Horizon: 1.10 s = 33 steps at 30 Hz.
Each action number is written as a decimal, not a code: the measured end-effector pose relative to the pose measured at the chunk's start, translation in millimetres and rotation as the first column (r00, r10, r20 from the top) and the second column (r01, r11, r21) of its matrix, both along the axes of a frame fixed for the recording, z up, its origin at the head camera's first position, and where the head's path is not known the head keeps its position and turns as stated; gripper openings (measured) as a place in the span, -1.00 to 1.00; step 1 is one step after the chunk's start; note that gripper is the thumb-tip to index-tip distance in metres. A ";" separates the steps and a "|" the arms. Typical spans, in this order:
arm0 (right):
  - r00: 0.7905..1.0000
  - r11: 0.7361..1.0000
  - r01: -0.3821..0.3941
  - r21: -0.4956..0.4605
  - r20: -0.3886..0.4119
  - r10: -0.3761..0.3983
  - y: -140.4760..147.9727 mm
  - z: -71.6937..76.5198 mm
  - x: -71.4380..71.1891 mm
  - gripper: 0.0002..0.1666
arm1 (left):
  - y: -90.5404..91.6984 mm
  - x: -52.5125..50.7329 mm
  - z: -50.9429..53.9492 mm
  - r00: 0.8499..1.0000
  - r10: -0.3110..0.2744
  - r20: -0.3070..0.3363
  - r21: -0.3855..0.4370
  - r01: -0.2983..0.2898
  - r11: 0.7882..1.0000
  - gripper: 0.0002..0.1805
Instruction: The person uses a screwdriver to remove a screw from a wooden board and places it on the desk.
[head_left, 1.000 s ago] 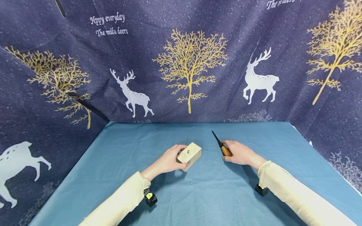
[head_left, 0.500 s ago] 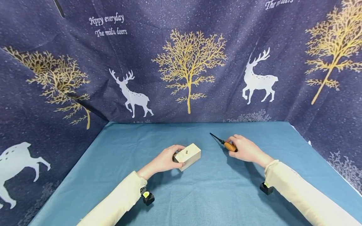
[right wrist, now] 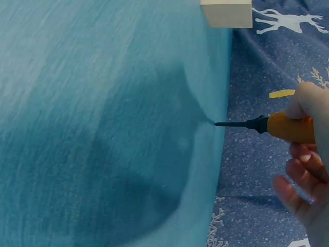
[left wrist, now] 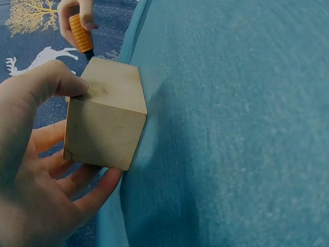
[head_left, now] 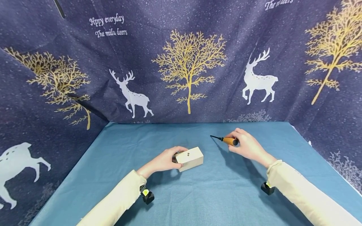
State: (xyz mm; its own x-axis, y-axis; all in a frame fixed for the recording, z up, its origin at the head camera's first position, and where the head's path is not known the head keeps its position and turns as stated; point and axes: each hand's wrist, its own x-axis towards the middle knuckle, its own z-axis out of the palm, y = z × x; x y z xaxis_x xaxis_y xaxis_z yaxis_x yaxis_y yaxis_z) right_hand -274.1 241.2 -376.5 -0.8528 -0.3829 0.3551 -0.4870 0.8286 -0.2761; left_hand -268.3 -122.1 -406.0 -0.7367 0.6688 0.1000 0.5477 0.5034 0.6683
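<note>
My left hand (head_left: 166,160) grips a pale rectangular wooden block (head_left: 193,160) by its left end, thumb on the near side and fingers on the far side. Two small dark spots or holes mark the block's top face. In the left wrist view the thumb presses one face of the block (left wrist: 105,134) and the fingers lie under it. To the right, my right hand (head_left: 248,145) holds a screwdriver (head_left: 230,141) by its orange handle. Its thin black shaft points left, toward the block but apart from it. The right wrist view shows the dark screwdriver tip over the cloth.
A blue cloth (head_left: 198,197) covers the table. Behind and beside it hangs a dark blue curtain (head_left: 169,94) printed with white deer and golden trees. Each wrist carries a small black camera, such as the one below the left cuff (head_left: 147,197).
The right hand has moved up and right, and the screwdriver has swung from pointing away to nearly level, pointing left. The left hand has turned the block slightly clockwise.
</note>
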 end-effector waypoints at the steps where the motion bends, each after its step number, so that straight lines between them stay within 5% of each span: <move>1: 1.000 1.000 -0.011 -0.022 -0.018 0.010 0.1 0.6 0.2 -0.58 | 0.5 -0.1 0.0 1.000 -0.008 0.012 0.007 0.008 1.000 -0.37; 8: 0.986 0.981 -0.123 -0.148 -0.128 0.105 -3.0 5.5 0.0 -0.60 | 1.1 -0.2 -2.5 1.000 -0.015 0.027 0.035 0.014 0.999 -0.38; 19: 0.987 0.962 -0.138 -0.236 -0.112 0.115 -9.6 21.5 6.7 -0.64 | -4.3 3.1 -7.9 0.995 0.081 0.061 0.082 -0.086 0.993 -0.43; 26: 0.993 0.956 -0.114 -0.270 -0.061 0.101 -12.4 40.4 11.6 -0.61 | -2.0 3.1 -7.2 0.997 0.048 0.053 0.083 -0.052 0.995 -0.44; 33: 0.986 0.948 -0.140 -0.287 -0.128 0.107 -20.0 53.5 17.6 -0.52 | 3.2 5.2 -4.7 0.998 0.017 0.056 0.093 -0.022 0.995 -0.44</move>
